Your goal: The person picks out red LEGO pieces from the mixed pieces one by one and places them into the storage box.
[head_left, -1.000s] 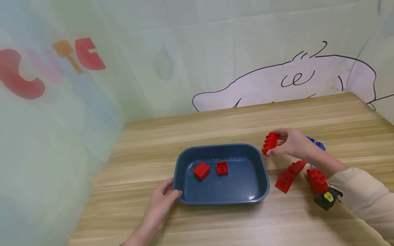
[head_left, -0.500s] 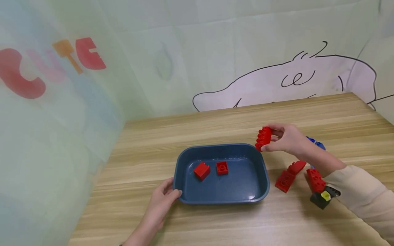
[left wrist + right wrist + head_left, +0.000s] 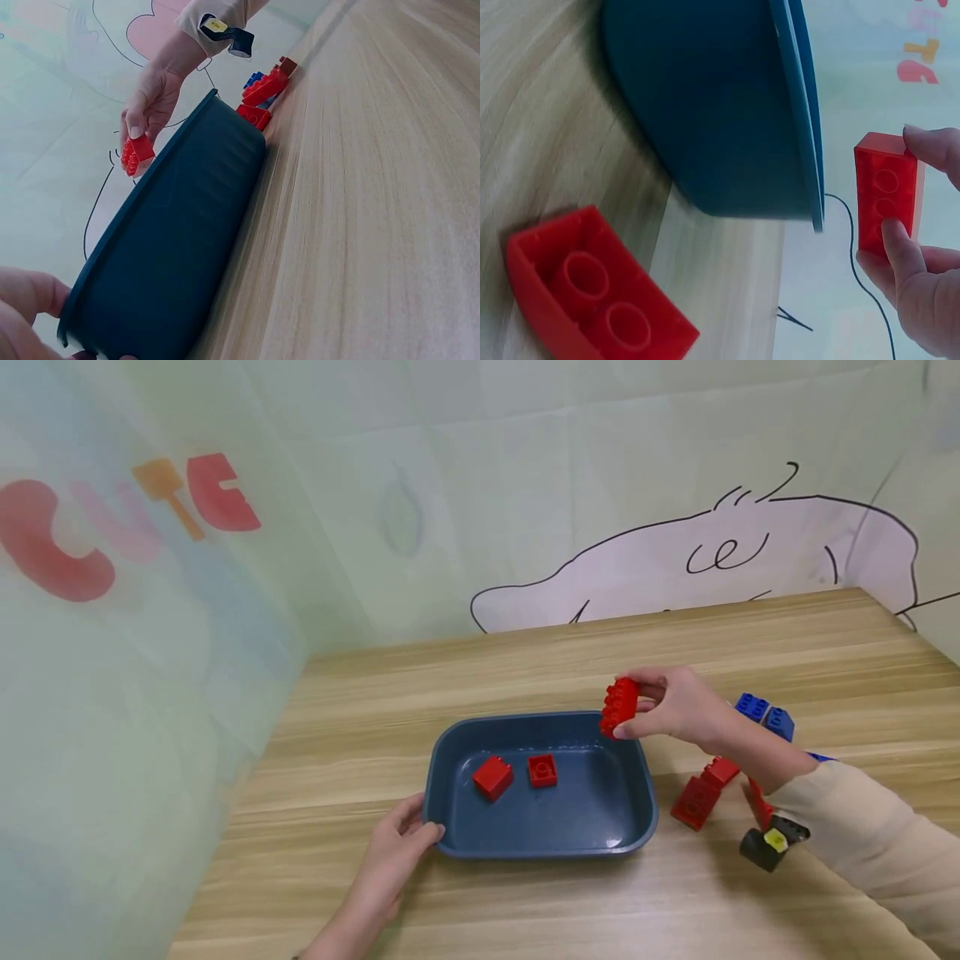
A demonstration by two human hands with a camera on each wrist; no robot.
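Observation:
My right hand (image 3: 678, 706) pinches a red toy brick (image 3: 619, 708) between thumb and fingers, studs facing left, over the back right corner of the blue tray (image 3: 525, 852). The right wrist view shows the hollow underside of this held brick (image 3: 889, 195), with a finger against it. My left hand (image 3: 401, 843) grips the tray's left end, thumb at the rim and fingers on the outside. Inside the tray lie a tilted red brick (image 3: 492, 778) and a small square red brick (image 3: 542, 771), its hollow side up.
Right of the tray lie a red brick (image 3: 696, 802) with its hollow side up and another red piece (image 3: 722, 772) against it. Blue bricks (image 3: 752, 707) sit farther back, partly behind the right forearm. A black wrist device (image 3: 765, 847) hangs by the right sleeve.
My right hand has moved left with the red brick, from beside the tray to over its back right corner. More blue bricks show behind the forearm. The left hand and tray have stayed put.

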